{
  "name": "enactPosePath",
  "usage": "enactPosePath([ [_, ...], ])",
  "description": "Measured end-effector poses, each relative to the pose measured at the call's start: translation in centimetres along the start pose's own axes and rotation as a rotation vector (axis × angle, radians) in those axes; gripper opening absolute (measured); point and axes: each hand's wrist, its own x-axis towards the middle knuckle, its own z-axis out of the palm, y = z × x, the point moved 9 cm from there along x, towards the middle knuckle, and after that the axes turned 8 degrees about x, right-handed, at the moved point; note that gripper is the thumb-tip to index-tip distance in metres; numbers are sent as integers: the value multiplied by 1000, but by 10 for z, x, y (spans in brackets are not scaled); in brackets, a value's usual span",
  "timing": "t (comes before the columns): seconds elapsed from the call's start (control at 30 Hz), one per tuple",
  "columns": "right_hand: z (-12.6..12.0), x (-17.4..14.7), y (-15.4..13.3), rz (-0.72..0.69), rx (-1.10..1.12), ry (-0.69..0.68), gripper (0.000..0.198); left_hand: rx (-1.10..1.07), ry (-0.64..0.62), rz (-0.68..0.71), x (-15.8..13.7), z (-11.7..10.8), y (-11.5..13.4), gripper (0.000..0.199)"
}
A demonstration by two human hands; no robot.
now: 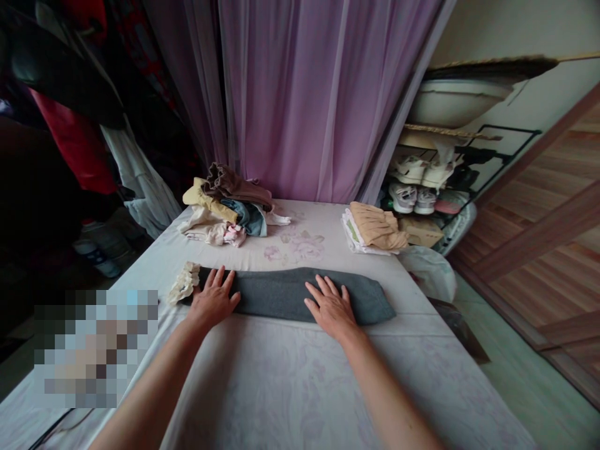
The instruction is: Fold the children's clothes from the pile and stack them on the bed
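A dark grey garment (272,294), folded into a long flat strip, lies crosswise on the pale floral sheet (300,381). Cream ruffled fabric (184,283) shows at its left end. My left hand (213,299) rests flat on the garment near the ruffle, fingers apart. Farther right, my right hand (332,305) lies palm down on the same cloth with its fingers spread. Neither hand grips anything. The garment's right end is wider and comes to a blunt corner; its exact kind is unclear.
Beyond the garment, a loose heap of clothes (225,209) sits at left and a folded stack (375,228) at right. A purple curtain (290,100) hangs behind. Shoes (412,197) stand on a rack at right; hanging clothes (140,169) border the left. A patch at lower left is pixelated.
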Motion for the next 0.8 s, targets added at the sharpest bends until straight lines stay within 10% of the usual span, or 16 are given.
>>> enactPosePath([
  [0.37, 1, -35, 35, 59, -8, -29, 50, -106, 199, 619, 12, -18, 164, 53],
  [0.8, -29, -2, 49, 35, -16, 118, 52, -100, 274, 637, 16, 0, 178, 62],
])
